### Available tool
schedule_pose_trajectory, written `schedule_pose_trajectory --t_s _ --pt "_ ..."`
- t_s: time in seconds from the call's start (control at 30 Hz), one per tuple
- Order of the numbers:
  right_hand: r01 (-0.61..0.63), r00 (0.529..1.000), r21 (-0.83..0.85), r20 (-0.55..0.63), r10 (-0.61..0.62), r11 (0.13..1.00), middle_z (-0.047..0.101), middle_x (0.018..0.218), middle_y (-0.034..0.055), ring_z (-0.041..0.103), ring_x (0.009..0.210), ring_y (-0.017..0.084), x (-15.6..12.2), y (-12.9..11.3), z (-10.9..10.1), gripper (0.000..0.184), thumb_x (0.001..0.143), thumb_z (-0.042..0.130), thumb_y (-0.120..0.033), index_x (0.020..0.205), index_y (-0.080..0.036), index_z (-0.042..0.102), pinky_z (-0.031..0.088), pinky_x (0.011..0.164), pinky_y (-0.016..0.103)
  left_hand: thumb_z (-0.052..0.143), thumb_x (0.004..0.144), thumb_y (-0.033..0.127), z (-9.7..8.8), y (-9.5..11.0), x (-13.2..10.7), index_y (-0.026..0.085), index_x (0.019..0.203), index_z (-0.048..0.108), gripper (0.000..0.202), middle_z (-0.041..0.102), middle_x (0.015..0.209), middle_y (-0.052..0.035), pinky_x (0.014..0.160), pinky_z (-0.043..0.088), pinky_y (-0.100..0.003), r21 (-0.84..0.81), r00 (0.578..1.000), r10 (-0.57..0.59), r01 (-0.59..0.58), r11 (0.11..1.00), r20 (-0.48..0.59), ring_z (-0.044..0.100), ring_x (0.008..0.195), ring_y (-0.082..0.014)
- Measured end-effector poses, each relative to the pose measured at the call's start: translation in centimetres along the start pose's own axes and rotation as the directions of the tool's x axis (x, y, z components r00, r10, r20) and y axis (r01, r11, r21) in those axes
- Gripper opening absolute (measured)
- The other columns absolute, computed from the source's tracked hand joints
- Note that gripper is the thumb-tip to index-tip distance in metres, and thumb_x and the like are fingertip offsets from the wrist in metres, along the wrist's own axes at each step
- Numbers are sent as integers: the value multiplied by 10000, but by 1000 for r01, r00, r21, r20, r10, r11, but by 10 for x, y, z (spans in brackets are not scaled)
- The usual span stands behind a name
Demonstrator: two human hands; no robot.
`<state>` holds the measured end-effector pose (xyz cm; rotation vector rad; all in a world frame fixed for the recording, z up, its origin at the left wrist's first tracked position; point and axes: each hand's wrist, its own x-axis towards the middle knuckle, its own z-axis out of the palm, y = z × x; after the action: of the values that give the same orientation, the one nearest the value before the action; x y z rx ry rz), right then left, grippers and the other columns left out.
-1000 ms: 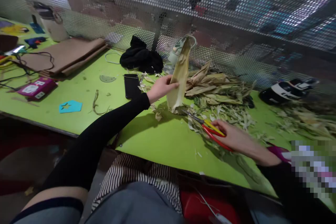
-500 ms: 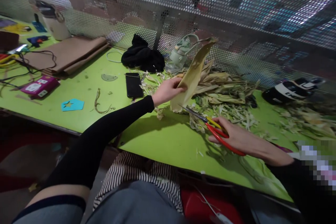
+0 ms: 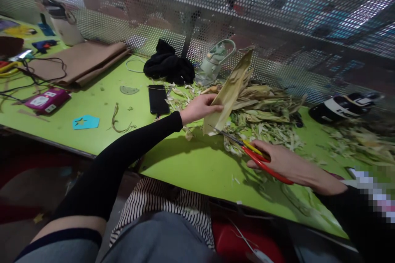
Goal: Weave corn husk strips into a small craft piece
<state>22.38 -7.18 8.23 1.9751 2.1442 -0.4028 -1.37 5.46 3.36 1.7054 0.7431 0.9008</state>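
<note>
My left hand (image 3: 200, 109) pinches a long, pale yellow-green corn husk (image 3: 230, 92), which slants up and away to the right above the green table. Around the handles of a pair of scissors (image 3: 256, 159) with red and yellow grips, my right hand (image 3: 273, 160) is closed. The blades point left and lie at the husk's lower end, close to its cut edge. Behind the husk lies a heap of dry corn husks (image 3: 265, 98), with a scatter of small trimmed scraps (image 3: 277, 135) in front of it.
A black phone (image 3: 158, 99), a black cloth (image 3: 169, 63) and a pale green bottle (image 3: 212, 61) stand or lie beyond my left hand. On the right lies a black bottle (image 3: 339, 107) near more husks (image 3: 367, 141). A perforated metal screen (image 3: 277, 24) closes off the table's back.
The husk has turned a little and its upper tip sits slightly lower. The scissor handles look closer together. Small white snippets now show on the table below the scissors.
</note>
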Motion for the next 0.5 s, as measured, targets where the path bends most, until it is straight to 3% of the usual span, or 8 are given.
schedule_pose_trajectory --t_s 0.1,0.23,0.5 --pt "0 993 37 119 -4 999 740 952 131 653 783 290 -3 1 -2 443 754 572 -633 935 -230 605 462 692 361 657 840 198 1 -2 1 115 975 678 160 703 972 -58 855 502 -322 -53 997 -31 35 998 70 622 845 -152" --pt "-8 981 47 195 -1 999 699 776 92 595 648 246 -7 0 -3 410 794 527 -620 910 -229 568 407 635 348 679 820 188 4 -3 0 124 944 673 139 686 921 -30 848 495 -312 -74 990 -64 73 995 123 598 796 -126" --pt "7 982 91 189 -25 996 647 676 39 551 597 210 -10 0 -2 408 791 564 -643 840 -238 568 378 602 324 677 813 188 4 -4 0 121 924 674 129 689 925 -38 849 493 -320 -79 984 -43 58 995 174 608 825 -139"
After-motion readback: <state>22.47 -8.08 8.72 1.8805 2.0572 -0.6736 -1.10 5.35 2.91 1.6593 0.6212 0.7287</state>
